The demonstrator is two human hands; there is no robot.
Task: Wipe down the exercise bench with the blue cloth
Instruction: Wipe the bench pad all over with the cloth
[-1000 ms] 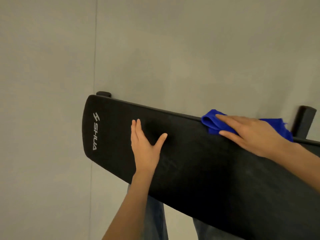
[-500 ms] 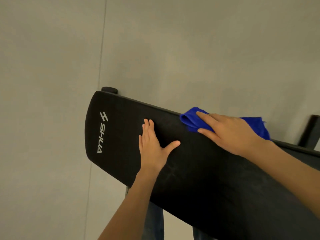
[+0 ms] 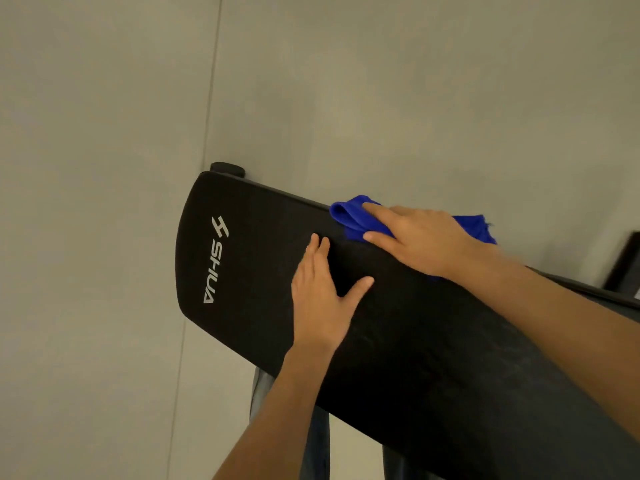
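Note:
A long black padded exercise bench (image 3: 249, 271) with a white SHUA logo runs from the middle left to the lower right. A bunched blue cloth (image 3: 349, 214) lies on its far edge. My right hand (image 3: 422, 240) presses flat on the cloth, fingers pointing left, and covers most of it. My left hand (image 3: 322, 303) rests flat on the bench pad just below the cloth, fingers together and thumb spread, holding nothing.
Grey floor tiles (image 3: 104, 168) surround the bench. A black foot cap (image 3: 227, 168) pokes out behind the bench's left end. A dark frame post (image 3: 623, 261) stands at the right edge. My trouser legs (image 3: 315, 445) show under the bench.
My right hand has slid the blue cloth leftward along the bench's far edge, closer to the logo end. My left hand has stayed flat on the pad.

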